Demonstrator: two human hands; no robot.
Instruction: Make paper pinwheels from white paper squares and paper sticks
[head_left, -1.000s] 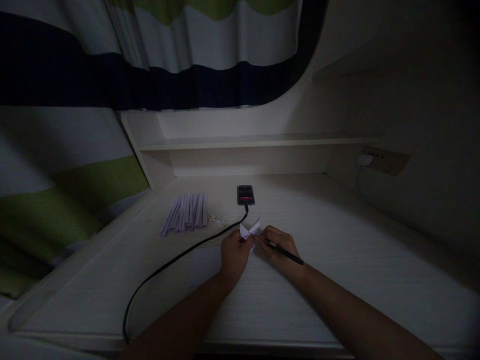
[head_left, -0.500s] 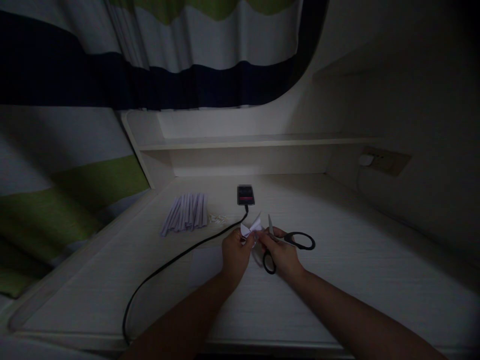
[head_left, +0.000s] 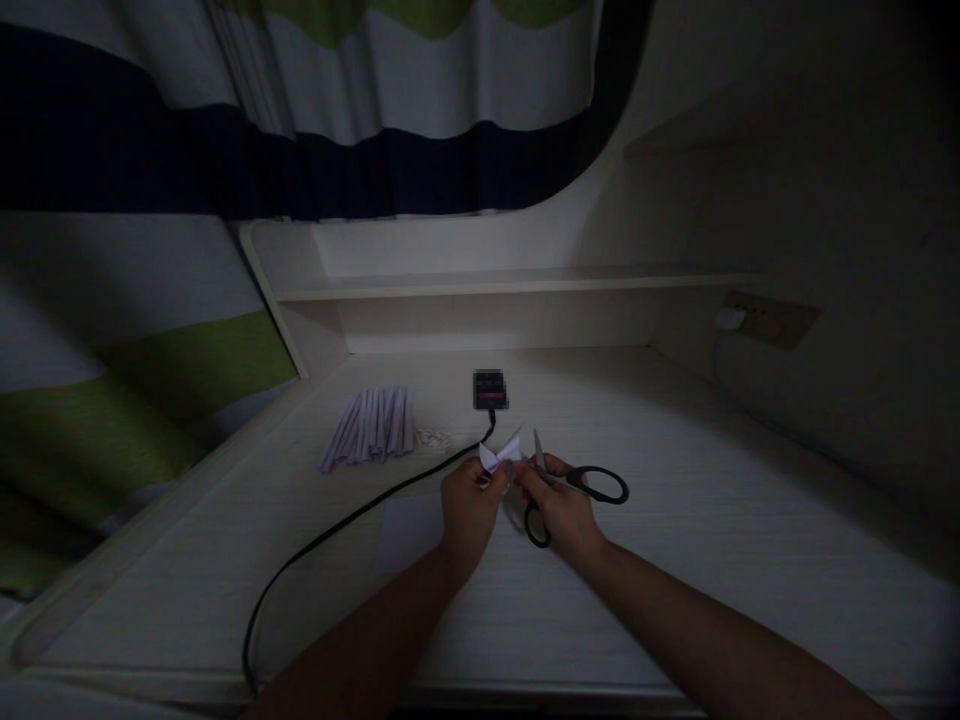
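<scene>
My left hand (head_left: 471, 503) is closed on a small folded piece of white paper (head_left: 511, 449) above the desk. My right hand (head_left: 564, 508) carries black-handled scissors (head_left: 598, 484), their blades apart, one pointing up and away from me. The fingertips of that same hand meet the paper's right side, close to the left fingertips. Under the left wrist lies a flat pale sheet of paper (head_left: 409, 530). Fingers cover part of the folded piece, so its full shape is hidden.
Rolled paper tubes (head_left: 371, 425) lie in a bundle at the left, with small pale bits (head_left: 434, 438) beside them. A black device (head_left: 490, 389) trails a black cable (head_left: 360, 510) across the desk (head_left: 675, 560). A shelf (head_left: 480, 283) runs along the back.
Both hands keep nearly the same place and hold. The view has shifted very slightly; otherwise the paper and scissors look unchanged.
</scene>
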